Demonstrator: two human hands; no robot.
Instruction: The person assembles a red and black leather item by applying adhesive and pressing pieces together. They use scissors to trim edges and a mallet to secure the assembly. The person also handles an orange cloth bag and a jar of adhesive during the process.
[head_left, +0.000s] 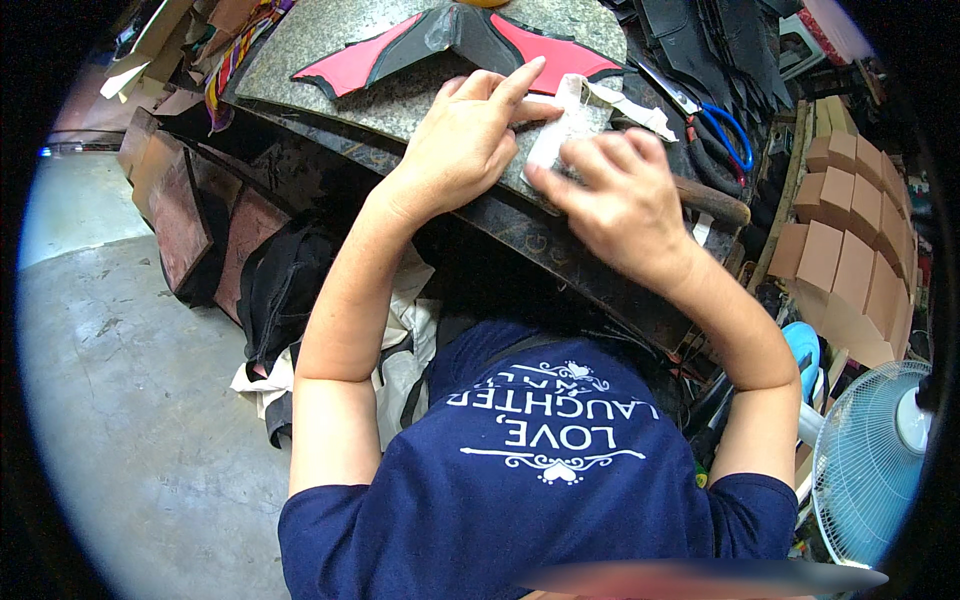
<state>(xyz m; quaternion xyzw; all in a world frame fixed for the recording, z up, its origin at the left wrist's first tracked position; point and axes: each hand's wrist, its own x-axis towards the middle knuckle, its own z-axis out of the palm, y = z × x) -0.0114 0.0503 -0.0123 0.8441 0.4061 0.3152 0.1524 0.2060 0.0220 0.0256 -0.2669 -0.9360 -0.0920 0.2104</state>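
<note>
My left hand leans over a grey speckled slab, two fingers stretched out and the others bent. One fingertip points at the pink part of a black and pink cut-out piece that spreads like wings across the slab. Another reaches the white cloth-like strip lying between my hands. At the strip's near end is my right hand, its fingers curled and smeared by motion. Its thumb touches or nearly touches the strip; whether it grips the strip cannot be made out.
Blue-handled scissors lie right of the slab, above a wooden handle. Black sheet scraps pile up behind them. Stacked brown boxes and a fan stand at the right. Dark bags hang at the left.
</note>
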